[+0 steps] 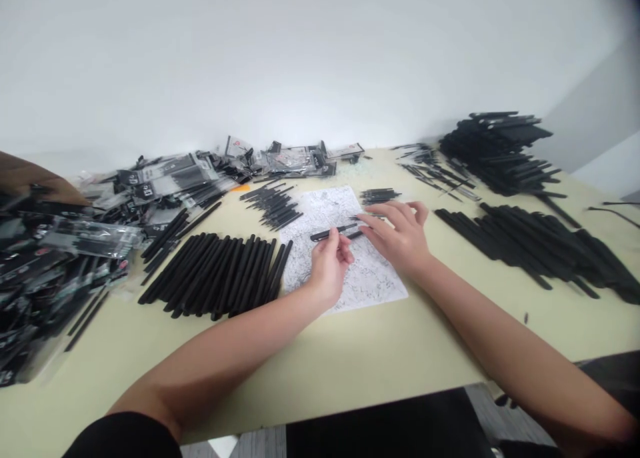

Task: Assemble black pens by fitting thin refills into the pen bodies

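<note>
My left hand (331, 268) is closed round a black pen (323, 234), its narrow end pointing right, above a white sheet (370, 288) covered in dark scribbles. Close by on the right, my right hand (397, 235) bends its thumb and fingers together at a thin dark stick (356, 217), which pokes out to the left of the fingertips. The fingers partly hide that stick. Left of the sheet lies a row of black pen barrels (220, 275). Behind it is a bunch of thin dark sticks (274, 205), and a smaller bunch (380, 195) sits beyond my right hand.
Clear plastic packets (170, 178) with black contents heap along the left and back of the pale yellow table (280, 378). At the right are a tall pile of black pens (495, 151), a row of black tubes (535, 245) and scattered thin sticks (433, 175). A brown box (40, 178) stands far left.
</note>
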`<move>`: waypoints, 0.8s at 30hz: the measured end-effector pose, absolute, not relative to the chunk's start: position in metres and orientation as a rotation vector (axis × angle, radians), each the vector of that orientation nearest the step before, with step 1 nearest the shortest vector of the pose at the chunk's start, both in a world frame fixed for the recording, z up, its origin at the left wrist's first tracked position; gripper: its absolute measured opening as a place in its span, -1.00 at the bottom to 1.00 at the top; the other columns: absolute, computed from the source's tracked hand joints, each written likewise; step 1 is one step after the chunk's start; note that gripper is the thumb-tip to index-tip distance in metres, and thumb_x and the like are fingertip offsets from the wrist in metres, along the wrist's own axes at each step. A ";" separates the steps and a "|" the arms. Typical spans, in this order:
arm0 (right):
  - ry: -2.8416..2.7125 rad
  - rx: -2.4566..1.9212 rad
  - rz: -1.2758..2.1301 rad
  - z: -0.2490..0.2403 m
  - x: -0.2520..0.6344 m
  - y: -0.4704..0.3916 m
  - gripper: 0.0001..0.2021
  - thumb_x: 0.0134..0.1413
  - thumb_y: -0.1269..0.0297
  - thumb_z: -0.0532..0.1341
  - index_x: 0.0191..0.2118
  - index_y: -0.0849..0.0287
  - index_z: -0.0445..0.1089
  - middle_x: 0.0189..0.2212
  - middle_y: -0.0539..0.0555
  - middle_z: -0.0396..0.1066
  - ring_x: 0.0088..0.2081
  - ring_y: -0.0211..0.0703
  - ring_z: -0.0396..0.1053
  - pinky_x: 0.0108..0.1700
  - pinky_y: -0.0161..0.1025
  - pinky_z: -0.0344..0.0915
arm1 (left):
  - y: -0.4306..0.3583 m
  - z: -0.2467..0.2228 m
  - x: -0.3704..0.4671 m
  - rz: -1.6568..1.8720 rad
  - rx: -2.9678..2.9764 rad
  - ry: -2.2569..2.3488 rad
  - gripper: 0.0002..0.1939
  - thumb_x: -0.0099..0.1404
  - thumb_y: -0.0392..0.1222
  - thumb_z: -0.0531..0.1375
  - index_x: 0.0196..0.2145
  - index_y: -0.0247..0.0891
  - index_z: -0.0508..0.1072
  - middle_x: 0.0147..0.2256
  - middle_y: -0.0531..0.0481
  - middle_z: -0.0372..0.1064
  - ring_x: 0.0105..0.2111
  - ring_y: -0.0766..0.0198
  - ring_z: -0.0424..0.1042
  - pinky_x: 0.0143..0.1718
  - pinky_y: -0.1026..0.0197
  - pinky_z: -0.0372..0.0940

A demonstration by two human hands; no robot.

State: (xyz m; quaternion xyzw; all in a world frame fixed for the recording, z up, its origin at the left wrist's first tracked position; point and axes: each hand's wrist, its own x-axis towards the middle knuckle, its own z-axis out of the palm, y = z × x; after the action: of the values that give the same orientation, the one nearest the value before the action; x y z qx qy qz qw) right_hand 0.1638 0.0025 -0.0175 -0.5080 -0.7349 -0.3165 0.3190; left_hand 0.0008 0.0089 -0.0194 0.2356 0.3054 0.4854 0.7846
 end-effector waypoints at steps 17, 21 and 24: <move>-1.896 -1.877 -0.525 -0.022 0.173 0.039 -0.68 0.33 0.17 -0.02 -0.20 0.03 0.49 -0.22 0.12 0.45 -0.17 -0.03 0.25 -0.12 -0.04 -0.13 | 0.003 -0.020 0.000 1.076 0.678 0.627 -0.45 0.04 0.31 0.28 -0.59 -0.30 0.35 -0.69 0.12 0.13 -0.66 0.43 0.16 -0.57 0.30 0.03; -2.119 -1.817 -0.375 -0.013 0.128 0.076 -0.69 0.34 0.19 -0.02 -0.14 0.02 0.48 -0.19 0.12 0.46 -0.15 -0.04 0.26 -0.13 -0.07 -0.14 | 0.001 -0.020 0.001 1.090 0.697 0.602 -0.40 -0.03 0.38 0.28 -0.61 -0.30 0.35 -0.70 0.12 0.13 -0.69 0.44 0.15 -0.60 0.29 0.00; -2.242 -1.771 -0.331 -0.009 0.103 0.099 -0.73 0.33 0.18 0.01 -0.12 0.01 0.46 -0.18 0.10 0.46 -0.13 -0.03 0.27 -0.13 -0.07 -0.16 | 0.001 -0.021 0.000 1.112 0.694 0.604 -0.38 -0.06 0.40 0.28 -0.63 -0.30 0.36 -0.72 0.13 0.12 -0.72 0.44 0.13 -0.62 0.29 -0.04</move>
State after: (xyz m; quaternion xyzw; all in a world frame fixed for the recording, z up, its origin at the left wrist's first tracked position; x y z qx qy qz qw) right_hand 0.1029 0.0995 -0.0091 -0.6104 -0.7726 -0.1140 0.1322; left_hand 0.0004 0.0015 -0.0205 0.3177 0.2763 0.5089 0.7508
